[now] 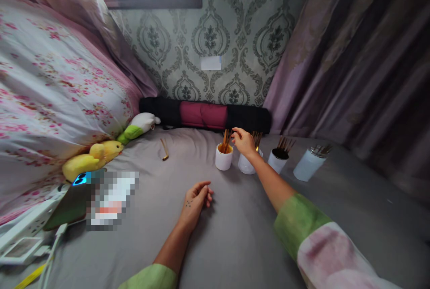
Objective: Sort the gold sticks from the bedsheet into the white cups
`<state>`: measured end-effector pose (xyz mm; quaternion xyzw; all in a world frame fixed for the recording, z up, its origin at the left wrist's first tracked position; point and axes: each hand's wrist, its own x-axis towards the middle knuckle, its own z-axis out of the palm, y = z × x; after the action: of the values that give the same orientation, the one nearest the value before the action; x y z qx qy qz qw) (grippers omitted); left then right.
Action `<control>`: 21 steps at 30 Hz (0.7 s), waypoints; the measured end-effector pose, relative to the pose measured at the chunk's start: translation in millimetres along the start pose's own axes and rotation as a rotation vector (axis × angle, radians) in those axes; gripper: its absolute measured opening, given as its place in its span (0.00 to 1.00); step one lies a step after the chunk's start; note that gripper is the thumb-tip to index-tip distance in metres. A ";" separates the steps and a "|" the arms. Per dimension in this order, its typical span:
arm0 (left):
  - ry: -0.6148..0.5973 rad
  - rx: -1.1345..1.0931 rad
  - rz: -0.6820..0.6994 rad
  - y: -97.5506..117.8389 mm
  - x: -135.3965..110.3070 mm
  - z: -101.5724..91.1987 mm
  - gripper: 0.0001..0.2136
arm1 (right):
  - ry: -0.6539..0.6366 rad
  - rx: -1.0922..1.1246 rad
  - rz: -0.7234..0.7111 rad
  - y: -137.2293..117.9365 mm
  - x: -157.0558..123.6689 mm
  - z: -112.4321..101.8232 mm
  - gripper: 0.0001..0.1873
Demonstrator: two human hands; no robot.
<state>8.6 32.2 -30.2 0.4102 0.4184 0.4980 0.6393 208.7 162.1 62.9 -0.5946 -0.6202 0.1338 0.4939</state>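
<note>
My right hand reaches forward over a row of white cups on the grey bedsheet. Its fingertips are pinched together just beside the brown sticks standing in the leftmost cup; whether they grip a stick is not clear. A second cup sits under my wrist, a third cup holds dark sticks, and a fourth cup tilts at the right with metal pieces in it. My left hand rests on the sheet with its fingers loosely curled and nothing in it. A loose stick lies further left.
A black and maroon bolster lies along the patterned wall. Yellow and green-white plush toys sit beside a floral pillow at left. A power strip and cables lie at the near left. A curtain hangs on the right.
</note>
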 end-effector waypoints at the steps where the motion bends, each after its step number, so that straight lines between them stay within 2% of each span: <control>1: 0.002 0.000 0.002 -0.3 0.2 -0.2 0.20 | 0.001 -0.001 0.005 0.3 -0.1 0.0 0.17; 11: -0.004 0.008 0.008 -3.0 1.7 -1.4 0.20 | 0.038 -0.007 0.031 3.2 -6.7 -2.8 0.13; 21: -0.007 0.014 0.025 -4.5 1.8 -1.8 0.19 | 0.099 0.060 0.078 -4.8 -24.8 -7.3 0.13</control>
<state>8.5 33.4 -35.2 0.4218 0.4144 0.5014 0.6317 206.6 136.2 58.7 -0.6091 -0.5672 0.1418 0.5358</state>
